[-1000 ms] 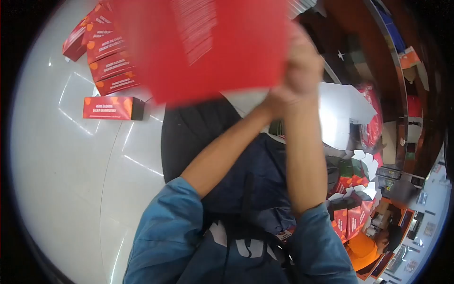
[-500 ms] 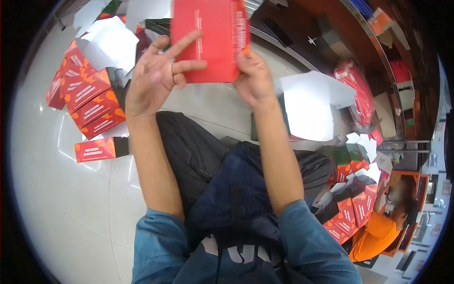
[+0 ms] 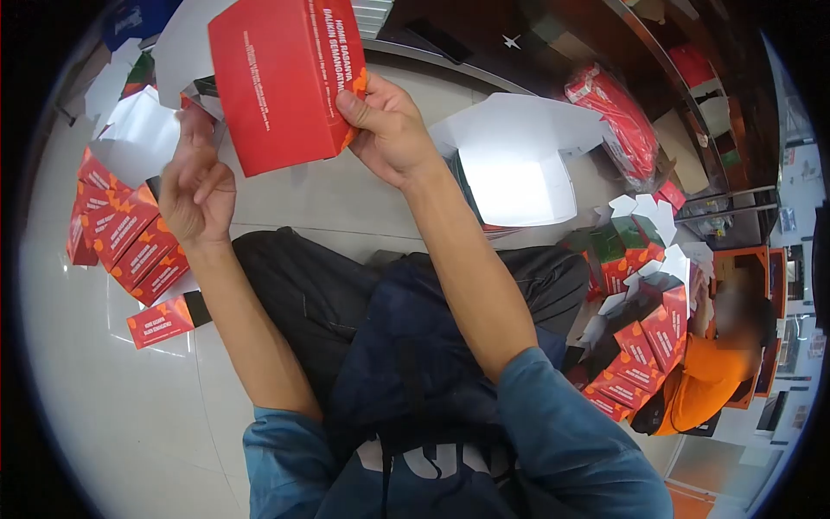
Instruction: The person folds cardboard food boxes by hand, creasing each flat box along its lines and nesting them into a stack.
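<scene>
A red box (image 3: 277,86) with white print and an orange-patterned side is held up at the top, left of centre. My right hand (image 3: 389,130) grips its lower right edge, thumb on the printed side. Below and left of the box, my left hand (image 3: 199,186) is raised with its fingers apart and partly blurred, holding nothing. Past that hand stands a group of red boxes (image 3: 121,233). One more red box (image 3: 162,322) lies on the floor just in front of them.
An open white carton (image 3: 519,186) stands right of centre, beside a plastic-wrapped red bundle (image 3: 609,125). Several open red boxes (image 3: 640,363) are at the right, near a person in orange (image 3: 709,381). A dark cabinet (image 3: 467,39) runs along the top.
The view has shifted. The red box now shows its printed side, tilted, in my right hand. My left hand, in front of the box half a second ago, is now apart from it, lower left.
</scene>
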Action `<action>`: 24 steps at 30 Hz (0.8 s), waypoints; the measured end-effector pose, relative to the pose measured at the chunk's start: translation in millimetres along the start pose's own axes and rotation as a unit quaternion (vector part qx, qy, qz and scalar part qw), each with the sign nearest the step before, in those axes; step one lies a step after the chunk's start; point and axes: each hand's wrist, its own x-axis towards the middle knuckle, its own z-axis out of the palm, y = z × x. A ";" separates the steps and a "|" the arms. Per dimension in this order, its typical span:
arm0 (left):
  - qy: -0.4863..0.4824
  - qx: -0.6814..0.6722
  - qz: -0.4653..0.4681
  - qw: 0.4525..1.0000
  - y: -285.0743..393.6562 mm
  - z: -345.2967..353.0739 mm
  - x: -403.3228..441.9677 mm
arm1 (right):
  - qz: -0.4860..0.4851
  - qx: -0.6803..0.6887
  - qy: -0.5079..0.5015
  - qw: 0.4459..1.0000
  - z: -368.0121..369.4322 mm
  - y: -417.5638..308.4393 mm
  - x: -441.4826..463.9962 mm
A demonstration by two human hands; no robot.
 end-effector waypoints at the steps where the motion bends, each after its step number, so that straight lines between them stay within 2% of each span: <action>1: 0.162 0.095 0.028 0.982 -13.6 42.7 9.3 | -0.008 -0.005 -0.005 1.000 3.6 -4.6 1.8; 2: 0.318 0.188 0.054 0.928 -27.3 74.5 20.7 | -0.028 -0.020 -0.013 0.999 8.4 -11.8 3.3; 3: 0.346 0.202 0.068 0.914 -37.4 84.6 30.8 | -0.047 -0.035 -0.021 0.998 14.6 -22.5 5.3; 6: 0.368 0.174 0.077 0.910 -24.6 47.4 9.4 | -0.134 -0.075 -0.066 0.986 32.1 -71.0 11.5; 7: 0.386 0.226 0.063 0.892 -25.2 35.3 1.2 | -0.150 -0.091 -0.090 0.980 36.2 -96.0 12.9; 8: 0.411 0.304 0.025 0.859 -34.4 33.8 2.4 | -0.168 -0.221 -0.047 0.960 35.5 -117.5 15.4; 10: 0.449 0.453 -0.046 0.769 -67.4 39.0 13.4 | -0.219 -0.298 -0.062 0.927 38.0 -179.7 1.2; 12: 0.393 0.567 -0.149 0.708 -109.6 45.8 27.9 | -0.270 -0.340 -0.089 0.897 36.7 -245.1 -27.1; 13: 0.354 0.579 -0.187 0.711 -133.5 46.3 29.0 | -0.290 -0.371 -0.091 0.877 35.8 -268.7 -44.3; 14: 0.314 0.588 -0.224 0.711 -159.2 45.8 27.6 | -0.313 -0.438 -0.021 0.843 33.1 -277.1 -59.9; 16: 0.200 0.674 -0.218 0.677 -209.8 60.8 23.4 | -0.344 -0.581 0.101 0.731 32.1 -277.3 -92.7; 17: 0.126 0.719 -0.221 0.647 -226.6 73.1 24.4 | -0.350 -0.655 0.153 0.651 25.4 -273.1 -109.9; 18: 0.050 0.757 -0.224 0.612 -237.3 80.5 24.2 | -0.321 -0.706 0.157 0.611 15.1 -268.0 -128.2; 20: -0.013 0.775 -0.229 0.589 -253.1 69.7 8.3 | -0.224 -0.797 0.198 0.525 -16.8 -244.1 -174.3; 21: -0.047 0.782 -0.231 0.577 -258.8 65.4 3.0 | -0.218 -0.804 0.107 0.543 -31.3 -229.6 -186.5; 22: -0.021 0.780 -0.254 0.572 -258.8 65.3 3.8 | -0.209 -0.803 0.016 0.558 -41.1 -214.4 -193.1; 24: 0.027 0.772 -0.305 0.557 -253.8 65.3 4.7 | -0.102 -0.825 -0.066 0.552 -53.9 -195.3 -199.4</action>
